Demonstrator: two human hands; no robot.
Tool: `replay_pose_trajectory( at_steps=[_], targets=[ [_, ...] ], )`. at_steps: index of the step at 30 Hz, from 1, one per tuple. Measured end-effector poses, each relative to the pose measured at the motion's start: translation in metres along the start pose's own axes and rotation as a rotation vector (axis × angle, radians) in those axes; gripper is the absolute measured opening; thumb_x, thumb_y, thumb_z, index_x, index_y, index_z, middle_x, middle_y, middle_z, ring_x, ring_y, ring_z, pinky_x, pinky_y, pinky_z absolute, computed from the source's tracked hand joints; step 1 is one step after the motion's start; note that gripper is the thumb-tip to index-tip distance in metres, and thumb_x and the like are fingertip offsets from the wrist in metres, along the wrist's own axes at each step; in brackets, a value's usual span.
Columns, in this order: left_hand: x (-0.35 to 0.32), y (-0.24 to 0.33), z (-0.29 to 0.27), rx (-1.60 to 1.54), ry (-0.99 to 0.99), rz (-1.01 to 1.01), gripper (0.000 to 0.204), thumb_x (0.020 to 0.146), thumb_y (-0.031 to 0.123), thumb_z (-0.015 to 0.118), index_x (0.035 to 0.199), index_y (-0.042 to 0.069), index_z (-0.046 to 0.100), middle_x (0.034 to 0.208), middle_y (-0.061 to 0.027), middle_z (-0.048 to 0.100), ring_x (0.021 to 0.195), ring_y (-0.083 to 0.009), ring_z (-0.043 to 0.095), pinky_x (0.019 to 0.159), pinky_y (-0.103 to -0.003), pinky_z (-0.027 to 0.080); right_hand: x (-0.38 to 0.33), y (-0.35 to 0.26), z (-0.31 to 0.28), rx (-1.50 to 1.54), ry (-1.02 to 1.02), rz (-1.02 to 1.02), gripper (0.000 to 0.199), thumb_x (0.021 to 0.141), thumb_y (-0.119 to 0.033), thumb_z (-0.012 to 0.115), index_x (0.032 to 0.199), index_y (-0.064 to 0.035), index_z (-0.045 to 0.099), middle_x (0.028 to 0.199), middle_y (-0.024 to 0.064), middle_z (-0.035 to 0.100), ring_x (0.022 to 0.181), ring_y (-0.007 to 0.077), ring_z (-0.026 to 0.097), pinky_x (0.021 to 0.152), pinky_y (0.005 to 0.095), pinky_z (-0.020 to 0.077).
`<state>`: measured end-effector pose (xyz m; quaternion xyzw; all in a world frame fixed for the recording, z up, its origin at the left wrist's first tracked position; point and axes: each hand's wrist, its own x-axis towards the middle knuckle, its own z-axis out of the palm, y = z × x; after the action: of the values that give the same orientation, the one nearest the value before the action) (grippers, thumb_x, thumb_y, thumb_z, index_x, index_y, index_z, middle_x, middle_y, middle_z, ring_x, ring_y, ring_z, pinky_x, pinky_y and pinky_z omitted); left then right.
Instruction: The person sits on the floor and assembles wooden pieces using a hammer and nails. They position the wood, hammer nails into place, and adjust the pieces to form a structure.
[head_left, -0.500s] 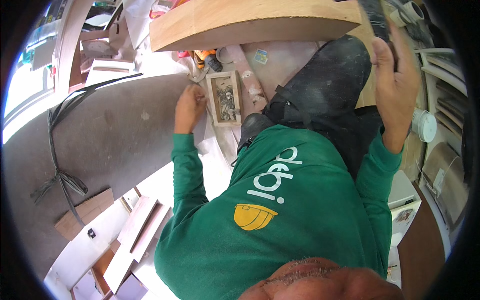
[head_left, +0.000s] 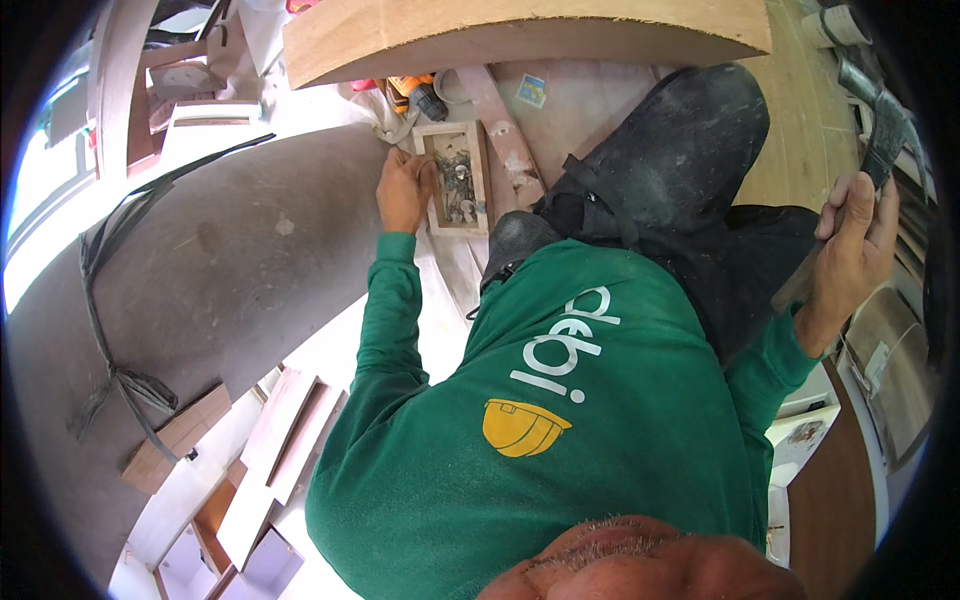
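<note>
My right hand (head_left: 852, 245) is closed around the handle of a hammer (head_left: 885, 125), off to the right of my knee. The hammer's dark metal head points away from me, toward the upper right. At the left rim of a small wooden box (head_left: 482, 185), my left hand (head_left: 405, 190) has its fingers drawn together. Whatever is between those fingertips, if anything, is too small to make out. Inside the box lies a heap of small metal fasteners (head_left: 460, 185), probably nails or screws.
A curved plywood piece (head_left: 520, 45) spans the far side. Beyond the box lie an orange-and-black power tool (head_left: 425, 98) and a dusty wooden strip (head_left: 505, 140). A large grey-brown sheet (head_left: 230, 240) tied with black strap fills the left. Stacked boards (head_left: 280, 430) lie lower left.
My left hand has moved right, onto the box's edge. My right hand has swung right and toward me with the hammer, whose head now shows clearly.
</note>
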<state>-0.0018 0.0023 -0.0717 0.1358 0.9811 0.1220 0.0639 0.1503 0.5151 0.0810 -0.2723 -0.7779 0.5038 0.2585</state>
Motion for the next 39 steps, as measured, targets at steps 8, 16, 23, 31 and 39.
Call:
replay_pose_trajectory(
  at_steps=[8, 16, 23, 31, 39],
  targets=[
    [0.005, -0.003, 0.021, 0.098, -0.001, 0.101, 0.011, 0.093, 0.016, 0.074, 0.1, 0.014, 0.083, 0.1, -0.0121, 0.063, 0.094, -0.036, 0.068, 0.079, -0.05, 0.056, -0.011, 0.022, -0.004, -0.051, 0.02, 0.121, 0.025, 0.118, -0.027, 0.057, 0.114, -0.0028, 0.063, 0.085, -0.0001, 0.058, 0.066, 0.0041, 0.047, 0.057, 0.0209, 0.0354],
    [0.015, 0.009, 0.046, 0.357, 0.039, 0.171, 0.012, 0.095, 0.016, 0.066, 0.098, 0.006, 0.072, 0.109, -0.013, 0.064, 0.098, -0.0362, 0.069, 0.079, -0.051, 0.057, -0.011, 0.027, -0.012, -0.003, 0.056, 0.118, 0.034, 0.116, -0.028, 0.06, 0.136, -0.0014, 0.066, 0.085, -0.002, 0.058, 0.066, 0.0025, 0.047, 0.056, 0.0193, 0.0346],
    [0.001, 0.007, 0.04, 0.275, -0.039, 0.078, 0.019, 0.105, 0.016, 0.057, 0.117, 0.003, 0.063, 0.118, -0.0203, 0.064, 0.099, -0.0445, 0.07, 0.078, -0.056, 0.058, -0.018, 0.025, -0.01, 0.112, 0.096, 0.164, 0.044, 0.114, -0.03, 0.064, 0.148, -0.0012, 0.062, 0.084, -0.0022, 0.056, 0.065, 0.0027, 0.046, 0.054, 0.0196, 0.0345],
    [-0.005, 0.015, -0.008, 0.034, -0.039, -0.005, 0.018, 0.103, 0.015, 0.063, 0.118, 0.004, 0.066, 0.108, -0.0236, 0.071, 0.101, -0.0473, 0.069, 0.084, -0.056, 0.055, -0.015, 0.038, -0.021, 0.175, 0.056, 0.138, 0.045, 0.115, -0.032, 0.063, 0.147, -0.0006, 0.062, 0.084, -0.0032, 0.056, 0.064, 0.0023, 0.046, 0.053, 0.0195, 0.0334],
    [0.021, 0.07, -0.13, -0.081, 0.289, 0.151, 0.016, 0.101, 0.002, 0.066, 0.114, 0.002, 0.075, 0.105, -0.0192, 0.069, 0.091, -0.0375, 0.069, 0.083, -0.045, 0.056, -0.026, 0.033, -0.02, 0.198, 0.041, 0.125, 0.044, 0.115, -0.03, 0.063, 0.147, -0.0002, 0.061, 0.083, -0.0033, 0.056, 0.063, 0.0025, 0.046, 0.053, 0.0195, 0.0335]
  ],
)
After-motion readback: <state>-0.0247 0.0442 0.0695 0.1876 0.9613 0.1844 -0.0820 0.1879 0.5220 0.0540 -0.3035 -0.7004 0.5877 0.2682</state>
